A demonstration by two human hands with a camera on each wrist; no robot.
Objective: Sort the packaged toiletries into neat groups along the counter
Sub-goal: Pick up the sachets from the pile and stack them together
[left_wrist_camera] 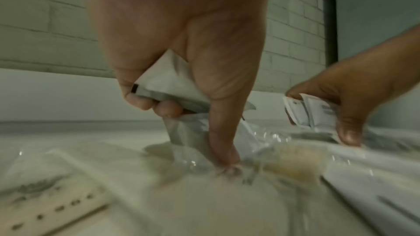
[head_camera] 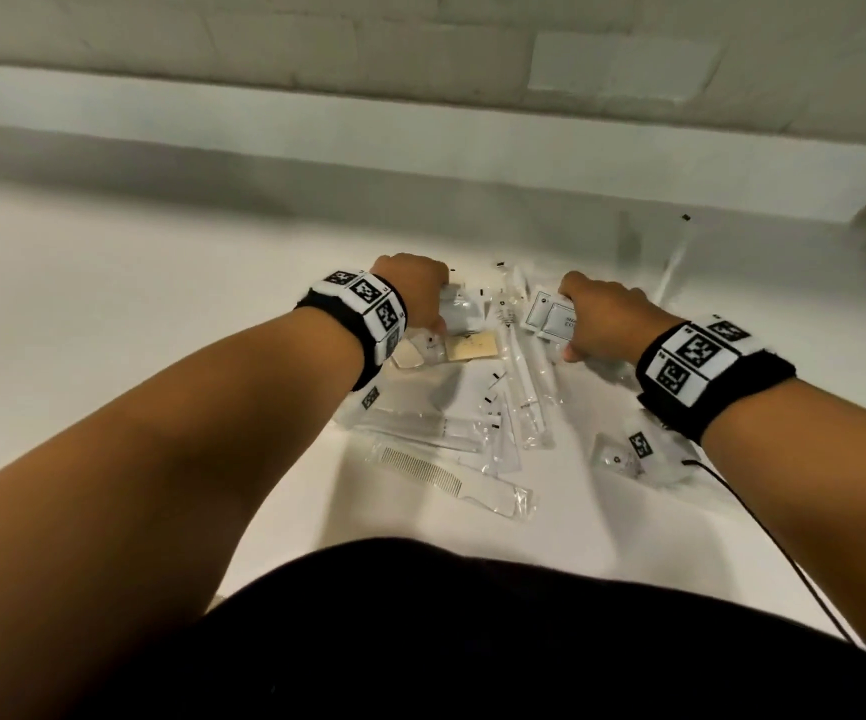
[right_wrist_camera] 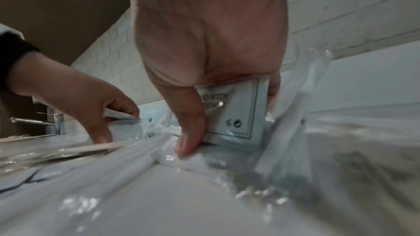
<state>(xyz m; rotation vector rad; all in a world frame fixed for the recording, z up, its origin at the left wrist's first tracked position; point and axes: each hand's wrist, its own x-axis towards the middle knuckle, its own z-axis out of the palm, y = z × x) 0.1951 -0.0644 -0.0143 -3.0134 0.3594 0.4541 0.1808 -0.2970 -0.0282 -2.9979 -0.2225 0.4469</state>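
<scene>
Several clear-wrapped toiletries lie in a loose heap on the white counter (head_camera: 109,314). My left hand (head_camera: 415,293) grips a silvery-white packet (left_wrist_camera: 163,85) between curled fingers and thumb, and its thumb tip presses a clear wrapper (left_wrist_camera: 193,150) on the heap. My right hand (head_camera: 607,319) pinches white printed sachets (right_wrist_camera: 236,112), also in the head view as sachets (head_camera: 550,319), thumb in front and fingers behind. A wrapped white comb (head_camera: 446,480) lies nearest me. Long wrapped toothbrushes (head_camera: 524,376) run between the hands. A tan pad in plastic (head_camera: 472,348) sits by the left thumb.
A white brick wall with a ledge (head_camera: 420,127) backs the counter. A chrome tap (right_wrist_camera: 47,123) stands far left in the right wrist view. A black cable (head_camera: 763,537) trails from the right wrist. A printed card (left_wrist_camera: 45,200) lies left of the left hand.
</scene>
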